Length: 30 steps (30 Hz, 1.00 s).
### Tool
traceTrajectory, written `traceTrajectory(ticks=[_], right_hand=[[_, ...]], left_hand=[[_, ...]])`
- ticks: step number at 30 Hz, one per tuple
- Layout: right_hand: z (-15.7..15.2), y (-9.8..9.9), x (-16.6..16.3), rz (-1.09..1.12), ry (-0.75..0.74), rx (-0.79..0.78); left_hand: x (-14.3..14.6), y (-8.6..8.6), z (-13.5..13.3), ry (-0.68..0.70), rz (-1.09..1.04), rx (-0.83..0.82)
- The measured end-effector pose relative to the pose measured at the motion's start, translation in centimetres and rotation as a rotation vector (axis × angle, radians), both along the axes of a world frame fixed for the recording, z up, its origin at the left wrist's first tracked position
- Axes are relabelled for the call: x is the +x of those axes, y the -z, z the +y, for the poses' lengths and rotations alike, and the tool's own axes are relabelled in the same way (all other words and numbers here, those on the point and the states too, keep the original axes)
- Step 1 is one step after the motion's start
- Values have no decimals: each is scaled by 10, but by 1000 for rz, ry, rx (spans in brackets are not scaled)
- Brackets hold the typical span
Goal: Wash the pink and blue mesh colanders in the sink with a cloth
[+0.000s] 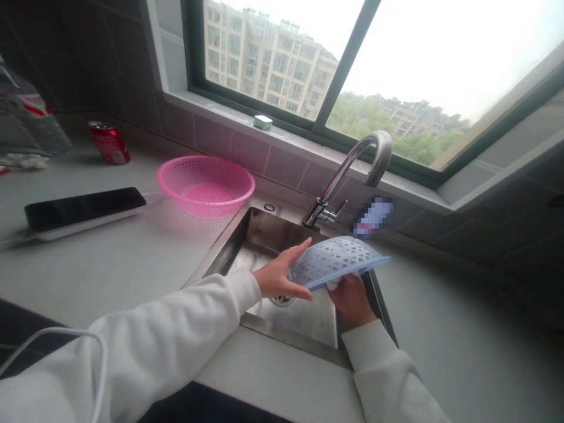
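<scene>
A light blue colander (pixel 337 257) with small cut-out holes is tilted over the steel sink (pixel 304 320), its open side facing down toward me. My left hand (pixel 282 276) grips its left side, thumb and fingers spread around the rim. Beneath the rim, my right hand (pixel 352 298) reaches into the open side. A bit of white cloth (pixel 335 283) shows at its fingers, which the colander partly hides. Part of the drain (pixel 282 301) is visible below the colander.
Behind the sink rises a chrome faucet (pixel 339 176), with a blurred bottle-like item (pixel 373 217) beside it. Left of the sink stand a pink basket (pixel 205 185), a black phone-like device (pixel 86 208), a red can (pixel 109 143) and a clear plastic bottle (pixel 33 114). A small box (pixel 262 122) sits on the windowsill.
</scene>
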State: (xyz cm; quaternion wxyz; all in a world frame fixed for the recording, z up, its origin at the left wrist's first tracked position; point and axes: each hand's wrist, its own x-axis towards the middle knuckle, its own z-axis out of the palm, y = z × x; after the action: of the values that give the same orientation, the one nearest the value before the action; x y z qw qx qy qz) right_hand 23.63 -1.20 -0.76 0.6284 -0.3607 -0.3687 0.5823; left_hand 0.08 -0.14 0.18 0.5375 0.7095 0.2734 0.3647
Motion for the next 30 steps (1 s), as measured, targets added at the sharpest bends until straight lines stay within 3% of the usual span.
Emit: traceTrajectory(ticks=[4,9,15,22,30], right_hand=[[0,-1,3,35,30,-41],[-4,2,-11,-55,-49,-18],[2,6,6,55,75,-51],[-6,-2,-13,-67,-58,6],[-3,-2,-2,9,-6,-22]], left_hand=[[2,3,0,6,-1,-5],[1,-2,-2,-10,-9,14],[1,-2,-2,-5,1,15],[1,-4,-3,-18,12,24],[2,-4,-3,-9,13,33]])
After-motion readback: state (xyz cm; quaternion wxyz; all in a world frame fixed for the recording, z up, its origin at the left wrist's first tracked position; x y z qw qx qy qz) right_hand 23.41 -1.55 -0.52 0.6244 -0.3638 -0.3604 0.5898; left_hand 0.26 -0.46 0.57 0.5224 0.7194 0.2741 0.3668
